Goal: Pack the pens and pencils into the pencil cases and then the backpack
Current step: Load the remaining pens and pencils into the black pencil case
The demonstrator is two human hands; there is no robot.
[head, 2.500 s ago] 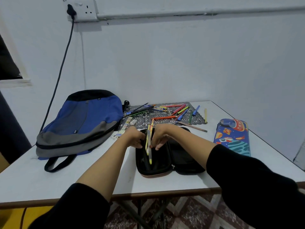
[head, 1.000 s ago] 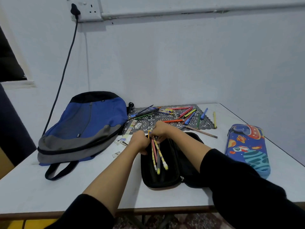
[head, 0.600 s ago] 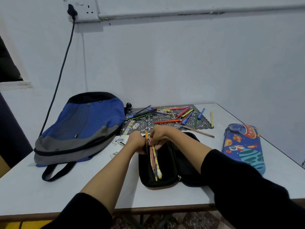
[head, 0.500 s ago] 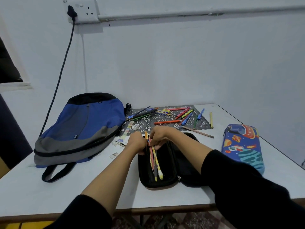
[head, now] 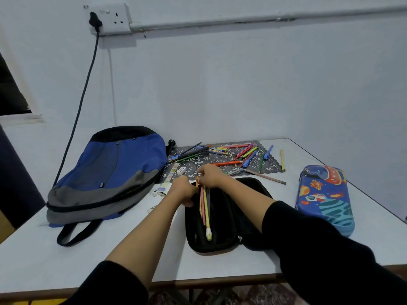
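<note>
- The right hand (head: 209,176) is pinching the far ends of a bundle of pencils (head: 204,208), which is lying inside the open black pencil case (head: 220,245).
- The left hand (head: 184,190) is resting at this case's far left rim; I cannot tell its grip.
- The backpack (head: 110,172) is lying left of the case, and loose pens (head: 233,155) are lying behind it.

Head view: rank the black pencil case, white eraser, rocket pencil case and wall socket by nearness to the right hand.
1. Black pencil case, directly under the right hand.
2. White eraser, just left.
3. Rocket pencil case, far right.
4. Wall socket, high on wall.
</note>
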